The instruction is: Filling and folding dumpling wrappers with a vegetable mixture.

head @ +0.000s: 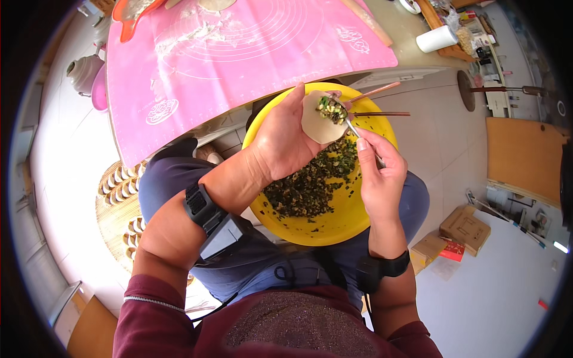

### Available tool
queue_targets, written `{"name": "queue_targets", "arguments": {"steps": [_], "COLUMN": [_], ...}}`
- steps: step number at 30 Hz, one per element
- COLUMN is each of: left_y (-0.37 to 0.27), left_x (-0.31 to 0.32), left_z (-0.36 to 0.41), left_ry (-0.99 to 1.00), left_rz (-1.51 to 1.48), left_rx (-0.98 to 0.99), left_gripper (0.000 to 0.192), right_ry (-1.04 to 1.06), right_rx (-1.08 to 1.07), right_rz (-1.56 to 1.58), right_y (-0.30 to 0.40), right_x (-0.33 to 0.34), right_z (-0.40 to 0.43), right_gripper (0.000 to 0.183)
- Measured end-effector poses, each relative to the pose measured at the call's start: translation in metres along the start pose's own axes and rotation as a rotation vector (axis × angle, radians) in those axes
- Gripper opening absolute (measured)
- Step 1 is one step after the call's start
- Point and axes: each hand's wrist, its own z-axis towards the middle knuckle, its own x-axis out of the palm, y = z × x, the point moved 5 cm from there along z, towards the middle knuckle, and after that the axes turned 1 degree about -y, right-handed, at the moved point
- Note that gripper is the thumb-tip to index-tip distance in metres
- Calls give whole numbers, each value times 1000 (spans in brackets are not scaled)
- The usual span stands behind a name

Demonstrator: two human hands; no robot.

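Note:
A round dough wrapper (317, 125) lies across the palm and fingers of my left hand (291, 138). On its upper right part sits a mound of chopped green and dark filling (330, 110). My right hand (382, 168) grips the handle of a metal spoon (352, 129), whose bowl end meets the filling. Beneath both hands a yellow basin (309, 235) rests at my lap, holding more loose filling (304, 192). A pair of chopsticks (382, 114) sticks out past the basin's far right rim, partly hidden behind my left hand.
Ahead is a pink silicone mat (250, 58) with flour, a rolling pin (367, 21) and an orange flour scoop (127, 20). At my left, a round woven tray (109, 219) carries several folded dumplings (121, 183). Cardboard boxes (465, 229) stand at the right.

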Motion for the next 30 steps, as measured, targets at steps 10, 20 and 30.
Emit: {"name": "queue_targets", "arguments": {"steps": [10, 20, 30], "left_y": [0, -11, -9], "left_x": [14, 4, 2], "left_z": [-8, -4, -4], "left_ry": [122, -17, -11], "left_rz": [-142, -166, -97], "left_rx": [-44, 34, 16], "left_gripper": [71, 70, 69], "right_ry": [-59, -113, -49], "right_rx": [-1022, -921, -1025], "right_rz": [-932, -676, -722], "right_y": [9, 10, 6], "right_x": [13, -3, 1], "right_z": [-15, -11, -4], "right_gripper": [36, 43, 39]}}
